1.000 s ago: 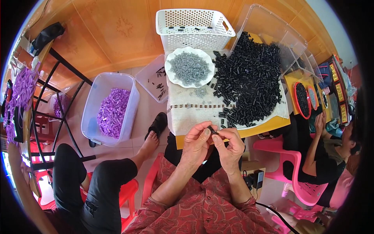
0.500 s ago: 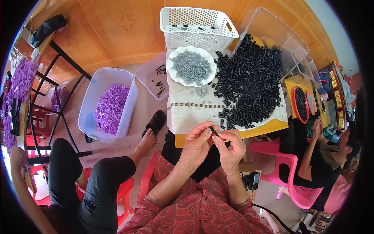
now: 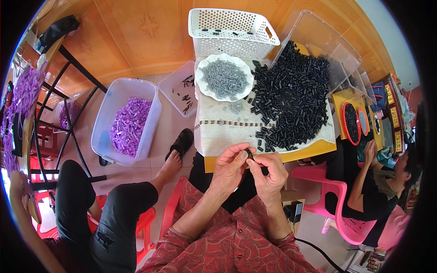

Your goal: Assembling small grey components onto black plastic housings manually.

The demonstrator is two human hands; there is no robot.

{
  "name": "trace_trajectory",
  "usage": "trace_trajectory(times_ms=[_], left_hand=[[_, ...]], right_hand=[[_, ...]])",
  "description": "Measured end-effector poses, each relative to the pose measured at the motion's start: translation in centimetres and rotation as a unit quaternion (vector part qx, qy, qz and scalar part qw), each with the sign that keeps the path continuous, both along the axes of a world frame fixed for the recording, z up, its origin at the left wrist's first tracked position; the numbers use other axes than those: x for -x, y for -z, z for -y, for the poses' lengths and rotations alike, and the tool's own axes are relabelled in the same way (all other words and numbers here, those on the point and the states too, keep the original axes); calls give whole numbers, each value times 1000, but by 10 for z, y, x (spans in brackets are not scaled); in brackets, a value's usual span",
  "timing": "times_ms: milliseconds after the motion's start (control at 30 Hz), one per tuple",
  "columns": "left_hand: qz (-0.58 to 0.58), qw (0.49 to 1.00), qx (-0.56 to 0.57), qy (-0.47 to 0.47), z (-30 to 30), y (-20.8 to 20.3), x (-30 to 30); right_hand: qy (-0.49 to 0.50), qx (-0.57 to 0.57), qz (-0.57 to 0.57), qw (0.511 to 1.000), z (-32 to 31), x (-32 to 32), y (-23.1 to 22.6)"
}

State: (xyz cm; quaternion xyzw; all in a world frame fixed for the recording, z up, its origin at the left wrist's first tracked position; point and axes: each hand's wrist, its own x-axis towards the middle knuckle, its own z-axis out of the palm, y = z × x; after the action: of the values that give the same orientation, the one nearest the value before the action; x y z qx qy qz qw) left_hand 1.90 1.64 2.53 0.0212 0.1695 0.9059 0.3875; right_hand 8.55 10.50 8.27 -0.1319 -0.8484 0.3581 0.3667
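While both hands pinch one small black piece [image 3: 250,152], left hand [image 3: 231,167] at nine o'clock, right hand [image 3: 268,172] at three, fitting seems underway; next needs steady alignment.

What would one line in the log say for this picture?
left hand: pinching small black part | right hand: touching same part | black parts pile: on table

Red-and-yellow printed boxes [image 3: 392,113], far right.
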Motion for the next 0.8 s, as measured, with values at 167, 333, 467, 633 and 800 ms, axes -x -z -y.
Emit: trace_trajectory(times_ms=[167, 333, 467, 633, 800], left_hand=[[-24, 1000, 1, -2, 1, 0, 0], [-15, 1000, -21, 8, 3, -9, 0], [-25, 999, -31, -4, 3, -3, 0], [12, 1000, -11, 12, 4, -5, 3], [40, 999, 22, -20, 11, 2, 19]], right_hand=[[3, -55, -12, 998, 2, 0, -5], [9, -83, -30, 996, 2, -1, -8], [6, -83, -31, 996, 5, 1, -9], [2, -56, -18, 998, 6, 0, -8], [33, -59, 11, 998, -10, 10, 14]])
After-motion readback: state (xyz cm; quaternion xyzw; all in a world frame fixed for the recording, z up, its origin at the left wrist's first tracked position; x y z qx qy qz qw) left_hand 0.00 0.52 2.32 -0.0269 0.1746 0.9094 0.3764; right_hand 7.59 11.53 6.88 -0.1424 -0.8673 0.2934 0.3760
